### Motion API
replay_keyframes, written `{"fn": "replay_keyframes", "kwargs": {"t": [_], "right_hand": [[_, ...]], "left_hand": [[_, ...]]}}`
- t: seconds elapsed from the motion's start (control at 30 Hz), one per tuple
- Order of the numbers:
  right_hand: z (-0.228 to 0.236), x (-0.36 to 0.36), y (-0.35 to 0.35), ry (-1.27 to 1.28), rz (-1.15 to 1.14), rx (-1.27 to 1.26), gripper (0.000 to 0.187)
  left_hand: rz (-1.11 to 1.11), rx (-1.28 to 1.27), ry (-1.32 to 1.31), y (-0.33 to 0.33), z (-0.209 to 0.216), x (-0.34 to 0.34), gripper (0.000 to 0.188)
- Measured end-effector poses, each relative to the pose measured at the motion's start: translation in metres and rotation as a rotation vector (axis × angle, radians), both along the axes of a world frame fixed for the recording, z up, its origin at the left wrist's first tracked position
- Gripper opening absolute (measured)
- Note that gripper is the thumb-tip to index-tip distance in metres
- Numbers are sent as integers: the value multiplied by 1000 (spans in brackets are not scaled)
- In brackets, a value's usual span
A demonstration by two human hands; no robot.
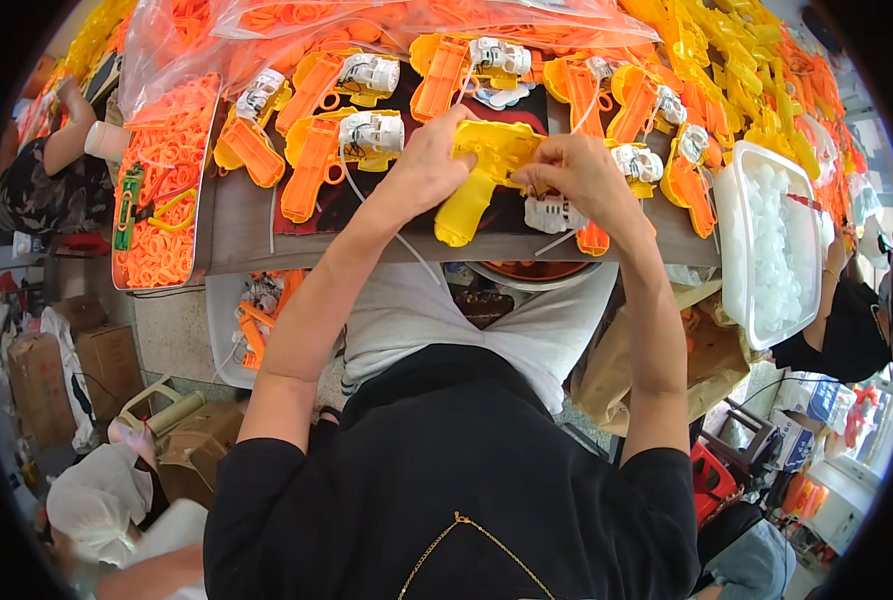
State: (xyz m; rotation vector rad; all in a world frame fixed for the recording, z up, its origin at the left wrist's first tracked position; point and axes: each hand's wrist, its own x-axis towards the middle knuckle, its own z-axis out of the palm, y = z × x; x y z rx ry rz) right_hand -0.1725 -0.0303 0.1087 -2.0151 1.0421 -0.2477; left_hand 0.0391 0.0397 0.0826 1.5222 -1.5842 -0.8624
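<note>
Two hands on one piece: the yellow toy-gun shell (479,172) sits right between them, just above the near edge of the surface (242,225). The left hand (425,165) wraps the rear upper part of the shell, fingers closed on it from the left. The right hand (574,172) meets it from the other side, fingertips pinched together at the shell's front end, though what they pinch there is too small to tell. The hands are close, nearly touching across the top of the shell. The body runs left to right between them, while the grip slants down and to the left toward the person, its butt hanging free over the surface edge. Both hands are equally near; the left carries it, the right works at it. Beyond them lies a row of orange half-shells (312,165) with white mechanisms (372,130). A white tub of clear parts (772,240) stands at the right, a tray of orange rings (162,180) well off to the left.
</note>
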Motion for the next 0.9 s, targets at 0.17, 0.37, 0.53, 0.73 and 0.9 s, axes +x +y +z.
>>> {"fn": "replay_keyframes", "kwargs": {"t": [0.17,0.37,0.53,0.73,0.9], "right_hand": [[-12,8,1,135,39,-485,34],[4,-7,25,118,-27,-446,31],[-5,-79,72,-27,-374,-803,38],[-34,-123,86,231,-438,-734,40],[-17,-115,77,-120,-504,-430,35]], "left_hand": [[296,-602,-683,13,7,-36,35],[264,-503,-479,23,-27,-48,16],[243,-411,-540,20,-25,-46,17],[279,-383,-520,13,-26,-52,18],[322,-391,-541,10,-27,-60,15]]}}
